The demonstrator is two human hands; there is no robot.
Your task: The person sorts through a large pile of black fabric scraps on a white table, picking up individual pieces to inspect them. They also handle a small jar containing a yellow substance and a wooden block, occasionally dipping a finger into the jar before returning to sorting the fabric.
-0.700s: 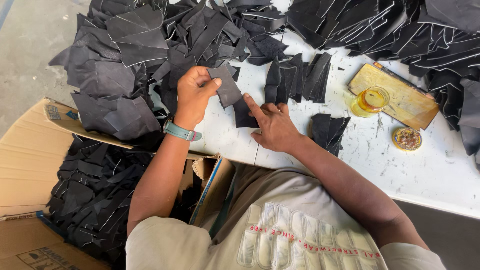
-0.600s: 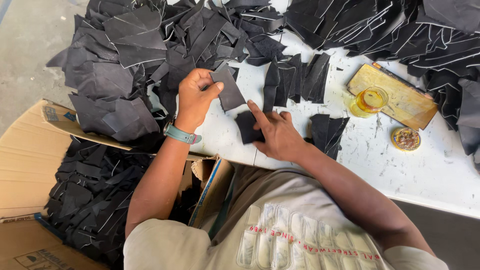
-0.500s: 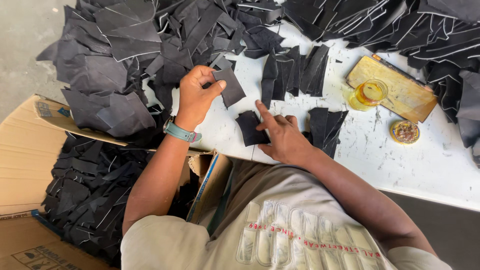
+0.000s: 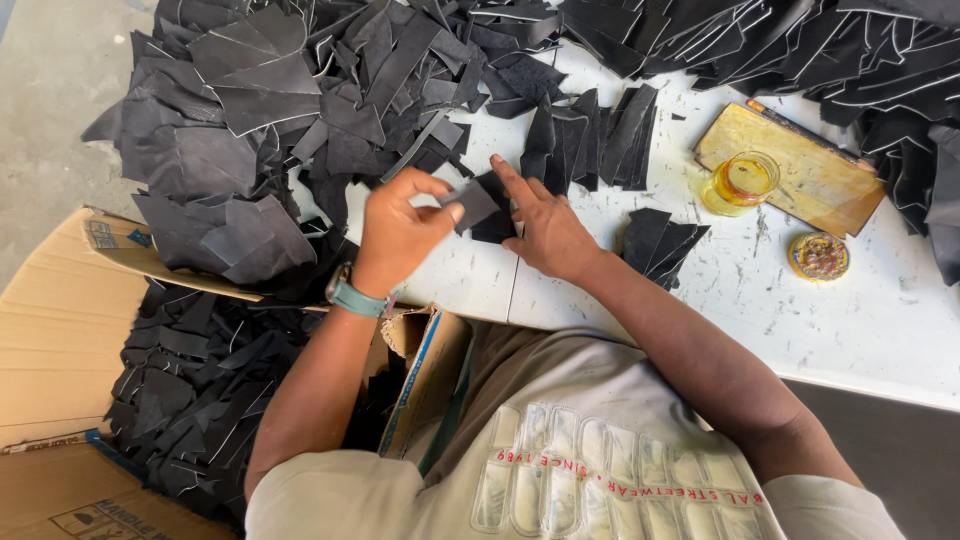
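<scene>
- Left of the left hand (image 4: 397, 232), an open cardboard box (image 4: 60, 330) of black offcuts runs off the frame edge.
- The left hand's thumb and fingertips are closed on a small black leather piece (image 4: 474, 203); its far edge blends into the piece underneath.
- The right hand (image 4: 545, 228) lies flat with fingers extended, pressing another black piece (image 4: 497, 226) onto the white table (image 4: 860, 320).
- Further right stand a glass of yellow liquid (image 4: 741, 182) and a small round tin (image 4: 818, 256).

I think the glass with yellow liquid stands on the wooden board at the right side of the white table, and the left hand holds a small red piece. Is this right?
Not quite. The head view shows the piece in the left hand is black, not red. The rest holds: the glass with yellow liquid stands on the wooden board at the right side of the white table.
</scene>
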